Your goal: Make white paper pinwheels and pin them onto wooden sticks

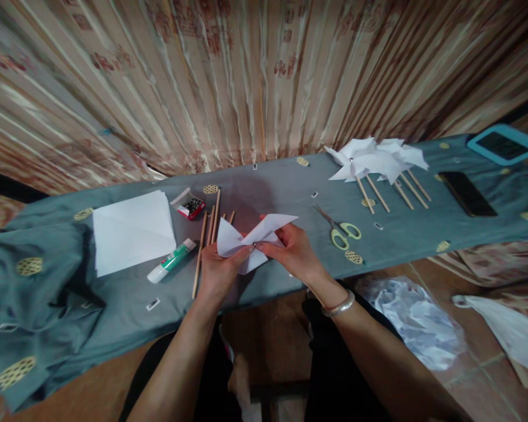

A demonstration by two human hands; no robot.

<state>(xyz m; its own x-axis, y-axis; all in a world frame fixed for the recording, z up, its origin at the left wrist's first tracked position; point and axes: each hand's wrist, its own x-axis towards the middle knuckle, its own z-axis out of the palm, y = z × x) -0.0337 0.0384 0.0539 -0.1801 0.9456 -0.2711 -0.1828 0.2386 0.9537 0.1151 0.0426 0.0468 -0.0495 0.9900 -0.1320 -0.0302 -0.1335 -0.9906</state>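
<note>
Between my two hands is a white paper pinwheel (233,236) with folded blades and a small dark pin at its centre. My left hand (220,266) is closed on its left side, thumb near the pin. On the other side my right hand (295,249) pinches the paper, its thumb also by the pin. Whether a stick is behind the paper, I cannot tell. Several wooden sticks (201,252) lie just left of the pinwheel. A small red and white box (189,205) of dark pins and a glue stick (172,261) are beyond them.
A stack of white paper (134,231) lies at the left. Green-handled scissors (341,231) rest right of my hands. Several finished pinwheels (361,161), a phone (467,193) and a blue-framed tablet (505,144) are farther right. A plastic bag of paper scraps (416,319) sits on the floor.
</note>
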